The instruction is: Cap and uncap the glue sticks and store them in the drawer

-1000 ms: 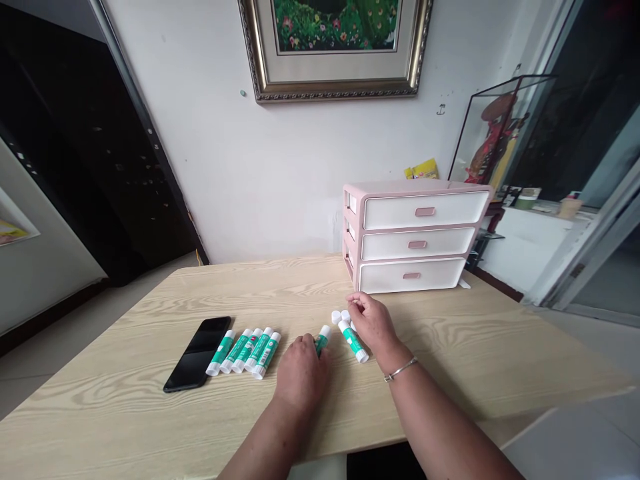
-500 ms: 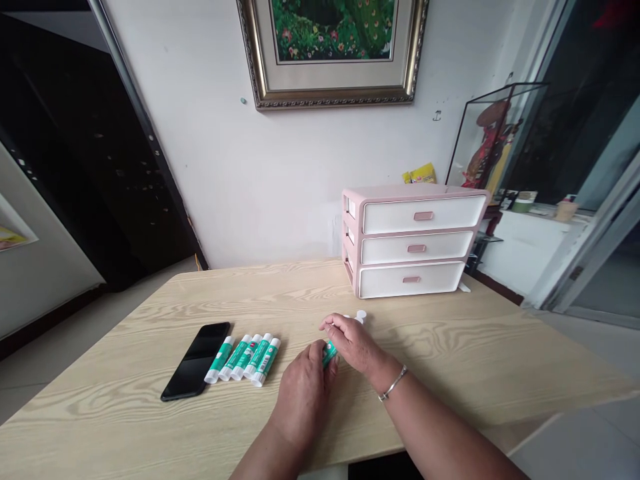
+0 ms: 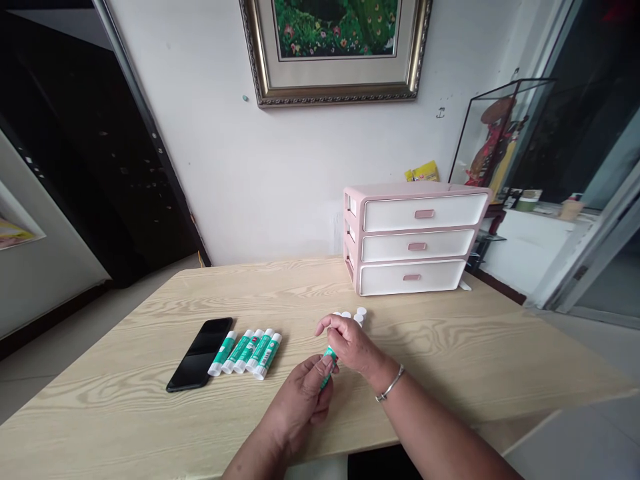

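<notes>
My left hand (image 3: pixel 311 388) is wrapped around a green-and-white glue stick (image 3: pixel 327 377), which tilts up and to the right above the table. My right hand (image 3: pixel 351 343) has its thumb and fingers closed at the stick's upper end, and that end is hidden behind them. Just beyond the right hand, several small white caps (image 3: pixel 361 313) sit on the tabletop, partly covered by the fingers. To the left, several more glue sticks (image 3: pixel 250 353) lie side by side in a slanted row.
A black phone (image 3: pixel 201 355) lies against the left end of the row. The pink-and-white drawer unit (image 3: pixel 417 245) stands at the back right of the wooden table (image 3: pixel 125 393), near the wall. On top of it is a yellow packet (image 3: pixel 424 171).
My left hand has turned and lowered slightly, showing its thumb along the glue stick. My right hand's fingers have shifted at the top end, and more white caps show behind it.
</notes>
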The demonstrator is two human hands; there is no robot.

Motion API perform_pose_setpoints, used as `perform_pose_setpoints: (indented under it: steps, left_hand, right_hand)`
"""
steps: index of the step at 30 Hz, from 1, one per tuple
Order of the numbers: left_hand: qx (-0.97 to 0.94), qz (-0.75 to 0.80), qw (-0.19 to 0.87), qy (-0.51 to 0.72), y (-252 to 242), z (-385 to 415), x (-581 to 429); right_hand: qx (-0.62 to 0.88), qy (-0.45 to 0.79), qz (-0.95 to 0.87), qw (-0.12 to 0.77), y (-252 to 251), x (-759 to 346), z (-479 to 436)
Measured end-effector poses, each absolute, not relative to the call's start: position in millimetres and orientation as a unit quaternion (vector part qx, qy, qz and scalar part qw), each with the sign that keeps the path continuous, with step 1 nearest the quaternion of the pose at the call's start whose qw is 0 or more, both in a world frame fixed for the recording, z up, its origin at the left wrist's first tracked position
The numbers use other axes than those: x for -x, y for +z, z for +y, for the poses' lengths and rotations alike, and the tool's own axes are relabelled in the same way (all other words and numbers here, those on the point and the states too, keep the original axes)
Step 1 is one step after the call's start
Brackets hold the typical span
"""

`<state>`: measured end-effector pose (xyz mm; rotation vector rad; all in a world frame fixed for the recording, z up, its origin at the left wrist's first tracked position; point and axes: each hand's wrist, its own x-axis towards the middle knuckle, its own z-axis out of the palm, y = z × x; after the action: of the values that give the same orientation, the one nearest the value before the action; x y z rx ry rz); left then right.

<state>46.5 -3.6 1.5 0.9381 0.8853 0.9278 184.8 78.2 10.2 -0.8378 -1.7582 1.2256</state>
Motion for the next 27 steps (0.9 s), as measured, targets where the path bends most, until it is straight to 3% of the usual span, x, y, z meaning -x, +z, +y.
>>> perform_pose_setpoints:
  steps: [18,21,24,27]
  left_hand:
    - [-0.217,0.259,0.841,0.422,-1,-20,-49]
    - [-0.253,0.249,0.848,0.394,-5,-31,-47]
    - [-0.365,0.29,0.805,0.366,-9,-47,-42]
    - [-0.501,0.447,0.612,0.417,-4,-50,-35]
  right_hand:
    - [0.311,0.466,-0.733,0.386,15,-183,72]
    - [0.337,0.444,-0.715,0.422,17,-198,84]
    - [0.401,0.393,-0.644,0.519,26,-218,99]
    - [0.418,0.34,-0.613,0.578,30,-224,104]
